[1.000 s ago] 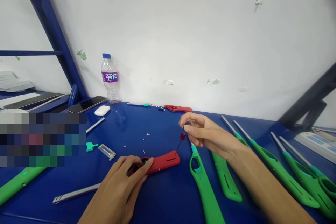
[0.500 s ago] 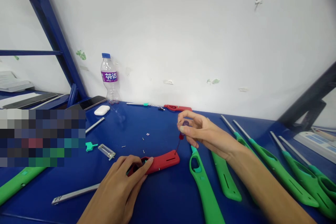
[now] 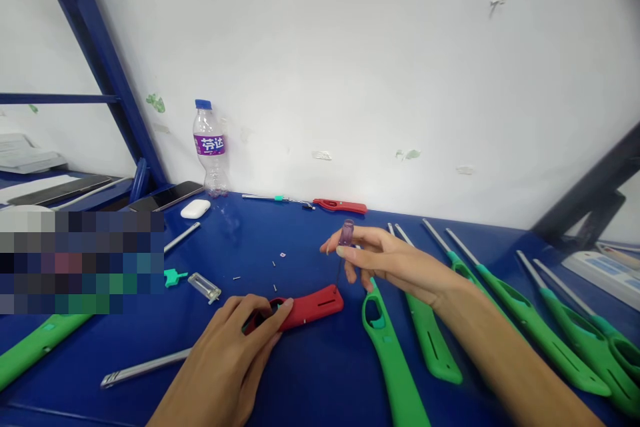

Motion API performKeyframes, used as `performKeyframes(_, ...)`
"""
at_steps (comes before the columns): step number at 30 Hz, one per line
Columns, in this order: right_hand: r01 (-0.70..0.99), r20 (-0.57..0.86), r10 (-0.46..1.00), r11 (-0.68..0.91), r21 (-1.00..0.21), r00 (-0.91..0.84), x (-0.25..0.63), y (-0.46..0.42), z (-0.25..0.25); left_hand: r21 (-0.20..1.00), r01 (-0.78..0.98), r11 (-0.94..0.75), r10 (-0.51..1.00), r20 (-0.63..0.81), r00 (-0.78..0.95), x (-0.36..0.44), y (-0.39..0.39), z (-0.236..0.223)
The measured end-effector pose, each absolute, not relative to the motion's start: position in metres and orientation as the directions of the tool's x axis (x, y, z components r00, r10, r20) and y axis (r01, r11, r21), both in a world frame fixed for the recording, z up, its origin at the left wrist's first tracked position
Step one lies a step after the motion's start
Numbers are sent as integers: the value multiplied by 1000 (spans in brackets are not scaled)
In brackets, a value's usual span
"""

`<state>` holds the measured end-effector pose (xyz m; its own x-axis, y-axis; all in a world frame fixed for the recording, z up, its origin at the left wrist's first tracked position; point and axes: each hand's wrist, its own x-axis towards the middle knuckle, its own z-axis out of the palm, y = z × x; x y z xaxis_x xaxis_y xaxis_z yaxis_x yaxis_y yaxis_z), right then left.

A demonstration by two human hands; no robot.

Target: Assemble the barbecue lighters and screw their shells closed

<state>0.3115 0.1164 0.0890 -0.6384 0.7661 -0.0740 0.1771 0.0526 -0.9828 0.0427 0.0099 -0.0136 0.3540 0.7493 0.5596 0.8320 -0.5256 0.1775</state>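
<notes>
My left hand (image 3: 227,347) presses a red gas lighter's handle shell (image 3: 313,309) to the table, with its fingers round the trigger end. The shell's slotted end points right. Between the thumb and fingers of my right hand (image 3: 383,257) stands a screwdriver (image 3: 346,233) with a clear purple handle. Its thin shaft slants down to the hole at the shell's right end. The left hand and sleeve side hide part of the shell. Small screws (image 3: 275,287) lie just behind it, near a clear fuel tank (image 3: 204,287) and a teal trigger piece (image 3: 174,277).
Several green lighters lie at the right, one green lighter (image 3: 395,360) close to my right hand. A metal tube (image 3: 145,368) is left of my left hand. Along the wall are a bottle (image 3: 211,153), a white case (image 3: 195,209) and another red lighter shell (image 3: 345,207).
My right fingers have loosened and spread a little around the screwdriver handle, which now stands more upright. My left hand and the red shell stay in place.
</notes>
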Motion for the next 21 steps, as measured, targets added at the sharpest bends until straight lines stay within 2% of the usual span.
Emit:
performKeyframes(4,234,-67,753,118,-965,-655,313,116,94,169,837,-521,750,559,355,44,11,-13)
performKeyframes(10,321,-58,813,162,-933,-579,315,120,91,155,836,-527,736,574,358,43,11,-13)
performKeyframes(15,310,-21,843,175,-934,-538,311,119,87,152,838,-523,743,563,361,42,9,-13)
performKeyframes(21,281,-36,794,172,-944,-607,306,114,90,127,836,-534,702,618,355,46,12,-9)
